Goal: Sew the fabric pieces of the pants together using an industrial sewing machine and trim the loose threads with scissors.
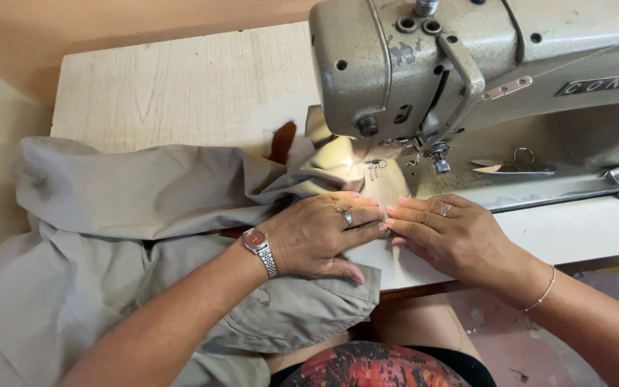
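My left hand (317, 236) and right hand (449, 233) lie flat, grip released, pressing the grey-beige cotton cloth (145, 215) on the pale wooden table (180, 86) under the olive metal sewing machine (467, 64), where fingertips so close to the needle could get pricked.

light: soft daylight | glare: lamp-lit fabric (338, 161) under machine head | focus: sharp

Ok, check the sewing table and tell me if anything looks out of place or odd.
Nothing stands out. The left hand and right hand press the grey fabric flat in front of the sewing machine; thread snips lie on the machine bed.
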